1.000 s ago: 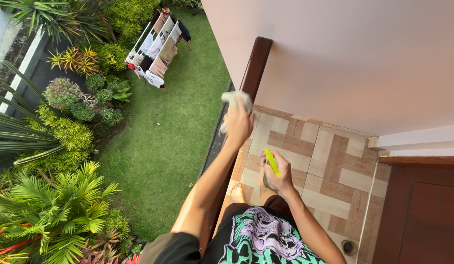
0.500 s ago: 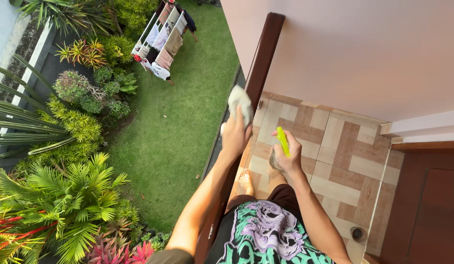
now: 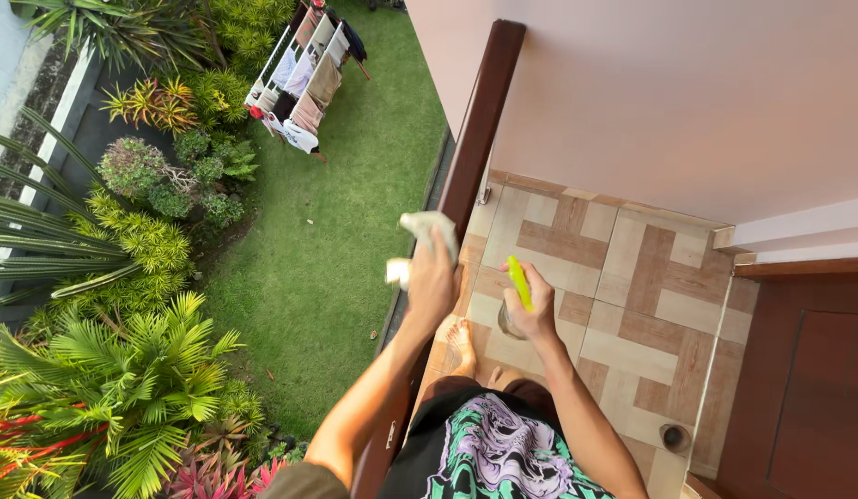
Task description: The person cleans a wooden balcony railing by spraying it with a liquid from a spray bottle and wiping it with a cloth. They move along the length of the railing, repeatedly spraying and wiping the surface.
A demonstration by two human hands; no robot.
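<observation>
The cloth (image 3: 423, 231) is in my left hand (image 3: 432, 282), a pale, soft, crumpled rag bunched over the top of the dark wooden rail (image 3: 475, 120). My fingers are closed over it from behind, pressing it onto the rail; one loose end hangs out past my thumb on the garden side. That arm reaches forward and nearly straight, bare from the shoulder down, wrist level with the rail.

My right hand (image 3: 532, 310) sits just beside the left, a little nearer to me and over the floor. It is wrapped around a spray bottle (image 3: 517, 296): the body is clear and rounded under my palm, and the narrow lime-green plastic trigger head stands up between my fingers, tilted slightly away. The elbow is bent, forearm angling back to my body.

Below both hands lie matte floor tiles (image 3: 632, 305) in beige and brown blocks, with my bare foot (image 3: 461, 346) on them just under the left wrist. Beyond the right hand rises a smooth pink wall (image 3: 651, 111). Past the rail, far down on the cloth side, is lawn (image 3: 336, 240), spiky palms (image 3: 124, 379), and a drying rack (image 3: 304, 79) with laundry.
</observation>
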